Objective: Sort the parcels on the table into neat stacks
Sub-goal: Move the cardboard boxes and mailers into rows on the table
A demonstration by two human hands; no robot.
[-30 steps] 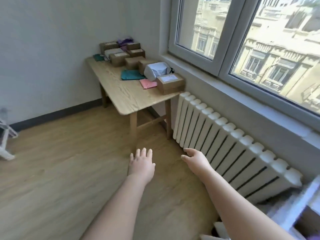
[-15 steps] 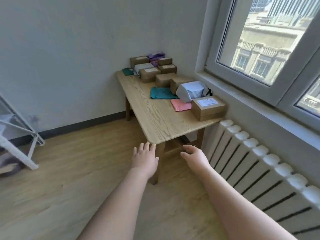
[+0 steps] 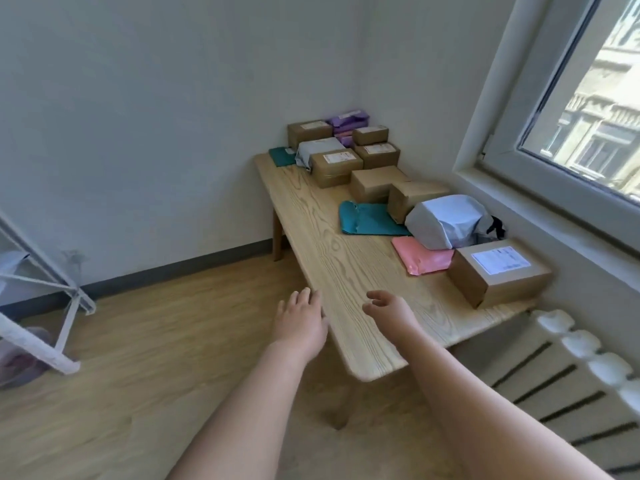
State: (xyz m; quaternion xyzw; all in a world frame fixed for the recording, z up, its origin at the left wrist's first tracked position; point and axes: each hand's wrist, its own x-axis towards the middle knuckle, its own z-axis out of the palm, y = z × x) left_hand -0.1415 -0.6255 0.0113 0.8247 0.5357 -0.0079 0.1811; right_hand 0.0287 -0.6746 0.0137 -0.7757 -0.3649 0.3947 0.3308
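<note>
Radiator (image 3: 581,342) below window (image 3: 588,98), white rack (image 3: 38,348)

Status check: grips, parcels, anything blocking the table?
Left grip open, empty, at table edge. Right grip open, empty, over near end. Parcels scattered, untouched; labelled box nearest. Nothing in the way.

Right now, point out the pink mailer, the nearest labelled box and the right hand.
pink mailer (image 3: 420,256): head view, flat top.
nearest labelled box (image 3: 501,260): head view, white label.
right hand (image 3: 393,315): head view, its back.
</note>
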